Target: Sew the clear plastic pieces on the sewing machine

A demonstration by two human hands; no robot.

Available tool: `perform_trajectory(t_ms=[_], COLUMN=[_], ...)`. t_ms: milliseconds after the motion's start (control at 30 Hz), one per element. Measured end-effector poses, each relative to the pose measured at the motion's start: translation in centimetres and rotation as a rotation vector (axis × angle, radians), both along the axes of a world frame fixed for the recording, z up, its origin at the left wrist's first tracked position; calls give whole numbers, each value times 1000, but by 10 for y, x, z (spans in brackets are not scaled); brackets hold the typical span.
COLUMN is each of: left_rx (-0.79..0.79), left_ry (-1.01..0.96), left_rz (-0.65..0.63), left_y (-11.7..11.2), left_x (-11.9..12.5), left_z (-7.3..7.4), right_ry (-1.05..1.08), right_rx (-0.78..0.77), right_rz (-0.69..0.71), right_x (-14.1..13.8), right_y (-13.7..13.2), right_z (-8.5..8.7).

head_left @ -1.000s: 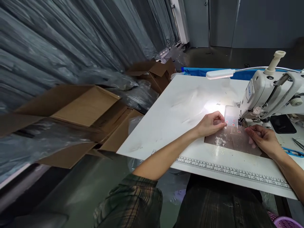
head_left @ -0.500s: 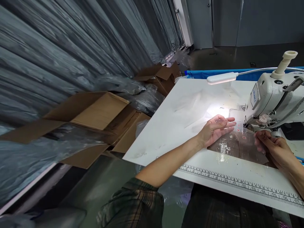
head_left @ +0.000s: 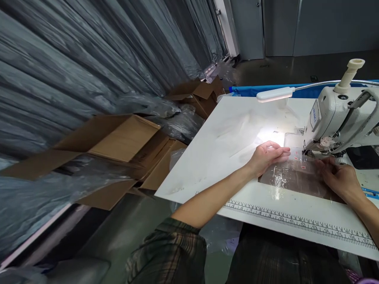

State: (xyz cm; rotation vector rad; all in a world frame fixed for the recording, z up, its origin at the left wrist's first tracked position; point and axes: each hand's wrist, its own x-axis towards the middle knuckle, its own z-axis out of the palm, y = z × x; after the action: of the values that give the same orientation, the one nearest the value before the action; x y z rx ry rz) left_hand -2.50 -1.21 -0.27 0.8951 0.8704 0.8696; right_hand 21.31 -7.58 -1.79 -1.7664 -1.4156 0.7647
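Observation:
A clear plastic sheet with small red marks lies over a brown patch on the white table, its far edge by the needle area of a sewing machine. At the sheet's left edge my left hand has thumb and fingers pressed together on the plastic. My right hand is closed on the right side of the sheet, close in front of the presser foot. Its fingertips are partly in shadow.
The white table has a ruler strip along its near edge. A lamp shines above it. A black flat object lies right of the needle. Open cardboard boxes and plastic wrap stand left of the table.
My left hand's spread fingers have come together at the sheet's edge. My right hand has lowered and moved slightly nearer the machine. The view has shifted a little.

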Motion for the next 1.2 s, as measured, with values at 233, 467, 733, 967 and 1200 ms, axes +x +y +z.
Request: perform_trajectory(t_ms=[233, 467, 733, 967, 1200], left_rx=[104, 157, 222, 459, 658], left_ry=[247, 308, 99, 186, 289], left_rz=[21, -39, 70, 570, 797], left_y=[10, 14, 13, 28, 32], left_x=[-8, -9, -18, -37, -74], left_z=[4, -3, 32, 44, 60], right_ry=[-11, -187, 387, 796, 746], right_rx=[-44, -67, 10, 168, 284], right_rz=[139, 154, 309, 17, 108], right_x=[8, 10, -50, -147, -187], right_y=[6, 2, -10, 54, 93], right_z=[11, 9, 21, 38, 58])
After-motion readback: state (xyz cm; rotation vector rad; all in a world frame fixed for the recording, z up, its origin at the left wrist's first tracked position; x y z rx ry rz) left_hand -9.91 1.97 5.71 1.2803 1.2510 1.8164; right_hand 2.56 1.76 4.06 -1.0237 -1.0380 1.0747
